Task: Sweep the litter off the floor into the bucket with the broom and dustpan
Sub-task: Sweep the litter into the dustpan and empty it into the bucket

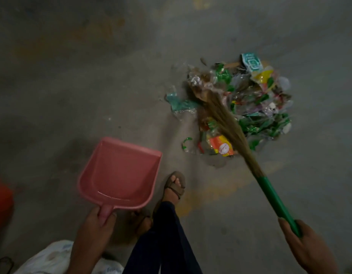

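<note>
One head view only, dim and soft w/ motion blur. Red-orange bucket (1, 204) is cut off at the left frame edge, only a curved sliver shows. White printed bag or cloth (58, 258) bottom left is partly behind the left forearm and cut by the frame; can't tell what it is. Dark curved item in the bottom-left corner is too cropped to ID.

Left hand (96, 224) grips the pink dustpan (119, 175) by its short handle; pan is held off the floor (72, 76), open mouth facing away, nothing visible inside. Right hand (305, 246) is wrapped around the green handle of the broom (226, 119); its bristles lie across the litter pile (256, 107), covering part of it.

Litter: crumpled green, clear and yellow wrappers, all on the floor right of the dustpan and well apart from it. Teal-and-white pack at the pile's far edge has print, unreadable. Orange-yellow wrapper w/ a round white sticker at the near edge, text too blurred.

Sandalled foot (176, 184) between dustpan and pile; other foot mostly hidden in shadow.
</note>
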### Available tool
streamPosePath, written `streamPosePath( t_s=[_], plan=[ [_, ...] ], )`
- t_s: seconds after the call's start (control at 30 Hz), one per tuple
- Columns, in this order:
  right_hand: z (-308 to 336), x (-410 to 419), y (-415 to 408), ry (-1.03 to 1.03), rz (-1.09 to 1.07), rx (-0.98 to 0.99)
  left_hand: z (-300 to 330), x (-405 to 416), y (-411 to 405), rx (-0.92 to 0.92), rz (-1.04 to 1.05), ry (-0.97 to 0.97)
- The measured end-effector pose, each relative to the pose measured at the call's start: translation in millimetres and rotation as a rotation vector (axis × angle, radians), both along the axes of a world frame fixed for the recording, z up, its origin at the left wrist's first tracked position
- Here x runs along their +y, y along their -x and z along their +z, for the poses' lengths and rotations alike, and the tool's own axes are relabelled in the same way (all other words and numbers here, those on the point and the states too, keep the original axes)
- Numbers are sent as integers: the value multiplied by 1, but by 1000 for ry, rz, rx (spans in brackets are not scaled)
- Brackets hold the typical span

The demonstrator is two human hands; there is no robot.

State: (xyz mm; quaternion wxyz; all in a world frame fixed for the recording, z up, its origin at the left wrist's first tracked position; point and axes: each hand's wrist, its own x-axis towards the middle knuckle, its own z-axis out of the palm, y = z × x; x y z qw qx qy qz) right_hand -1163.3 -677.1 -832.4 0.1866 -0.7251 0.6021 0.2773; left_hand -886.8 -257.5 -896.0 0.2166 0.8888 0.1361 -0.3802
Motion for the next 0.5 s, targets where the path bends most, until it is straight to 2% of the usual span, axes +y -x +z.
streamPosePath(
  t_s=[0.2,0.3,0.37,0.5],
  plan=[
    [19,25,23,-22,-92,-32,6,-4,-12,-105,-25,-63],
    [13,53,26,-55,-82,-76,14,6,-20,-191,-11,-98],
    [4,75,26,-88,-94,-39,22,12,-26,-244,-1,-122],
    [-20,99,20,-267,174,69,32,24,-36,-225,23,-171]
  ],
)
